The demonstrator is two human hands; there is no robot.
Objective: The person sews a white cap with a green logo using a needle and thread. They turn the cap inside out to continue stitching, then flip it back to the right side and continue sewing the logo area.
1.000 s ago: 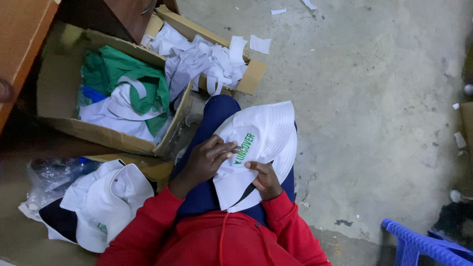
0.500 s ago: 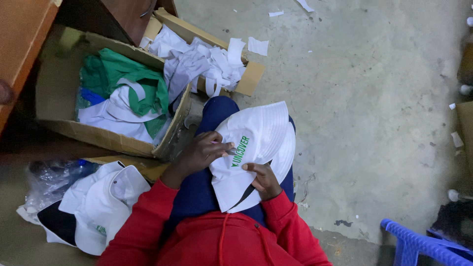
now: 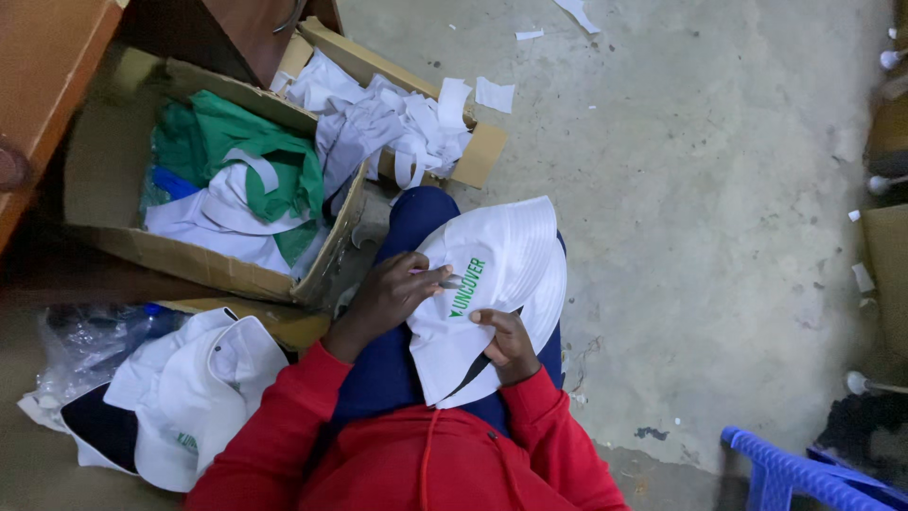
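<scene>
A white bucket hat [image 3: 506,255] with a green print lies on my lap over blue trousers. My left hand [image 3: 392,293] rests on the hat's left side and pinches a small metal tool [image 3: 450,281] whose tip touches the fabric beside the print. My right hand [image 3: 506,345] grips the hat's lower brim, thumb on top, fingers tucked underneath. Both sleeves are red.
A cardboard box [image 3: 203,265] of green and white cloth stands at the left. Behind it, a second box [image 3: 482,156] holds white strips. White hats [image 3: 203,388] and a plastic bag [image 3: 80,341] lie at lower left. A blue plastic stool [image 3: 785,468] is at lower right on the concrete floor.
The hat has turned slightly on my lap, so the print stands more upright. My left hand has shifted a little toward the print with the tool. My right hand keeps its grip.
</scene>
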